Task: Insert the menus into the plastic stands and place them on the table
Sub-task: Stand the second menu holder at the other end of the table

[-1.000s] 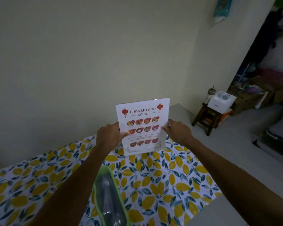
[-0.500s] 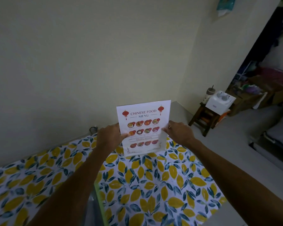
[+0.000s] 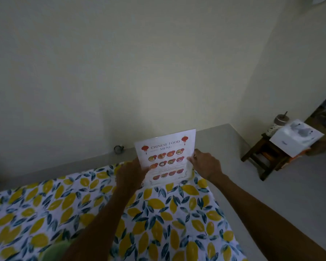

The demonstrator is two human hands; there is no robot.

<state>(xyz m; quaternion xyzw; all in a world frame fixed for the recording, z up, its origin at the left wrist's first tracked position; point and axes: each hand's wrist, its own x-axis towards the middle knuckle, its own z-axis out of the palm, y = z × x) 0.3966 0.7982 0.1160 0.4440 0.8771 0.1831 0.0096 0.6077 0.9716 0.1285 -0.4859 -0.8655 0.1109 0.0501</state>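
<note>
A white menu (image 3: 166,157) headed "Chinese Food Menu", with red lanterns and rows of dish pictures, stands upright at the far corner of the table (image 3: 158,223). It sits in a clear plastic stand whose lower edge (image 3: 184,180) shows faintly on the lemon-print cloth. My left hand (image 3: 130,176) grips the menu's left edge. My right hand (image 3: 205,164) holds its right edge, fingers pinched on it. Both arms reach forward across the table.
A pale wall stands close behind the table. A small dark ring-shaped object (image 3: 118,149) lies on the floor by the wall. A wooden stool (image 3: 265,159) at the right carries a white box (image 3: 295,138) and a cup (image 3: 279,120). A green object (image 3: 55,251) pokes in at the bottom edge.
The menu and both hands have come down a little toward the tablecloth. The view has tilted up, so the green-edged object near me has almost left the frame.
</note>
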